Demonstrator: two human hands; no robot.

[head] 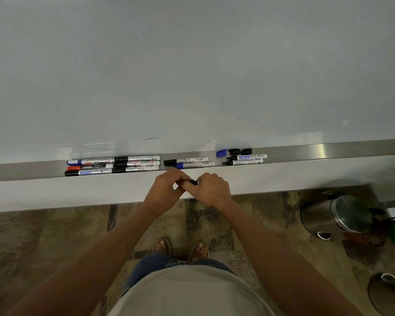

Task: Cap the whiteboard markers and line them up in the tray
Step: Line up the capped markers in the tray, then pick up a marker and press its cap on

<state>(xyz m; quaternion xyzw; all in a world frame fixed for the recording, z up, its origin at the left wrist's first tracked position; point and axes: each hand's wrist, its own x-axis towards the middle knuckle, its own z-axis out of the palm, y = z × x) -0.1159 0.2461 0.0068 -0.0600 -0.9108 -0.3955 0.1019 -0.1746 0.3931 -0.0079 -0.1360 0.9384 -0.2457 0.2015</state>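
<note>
Both arms reach forward, wrists bent in, and the hands meet just in front of the tray. The left hand and right hand each pinch one end of a black marker, held level between them. Six capped markers lie in rows toward the tray's left end, and three loose caps sit by its back edge, right of the middle.

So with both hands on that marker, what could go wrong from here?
1. The two uncapped markers lie with tips exposed and may dry out or mark the tray.
2. Three loose caps, one blue and two black, could get mismatched.
3. The blue marker sits near the tray's front edge, close to the left hand; a bump might knock it off.
</note>
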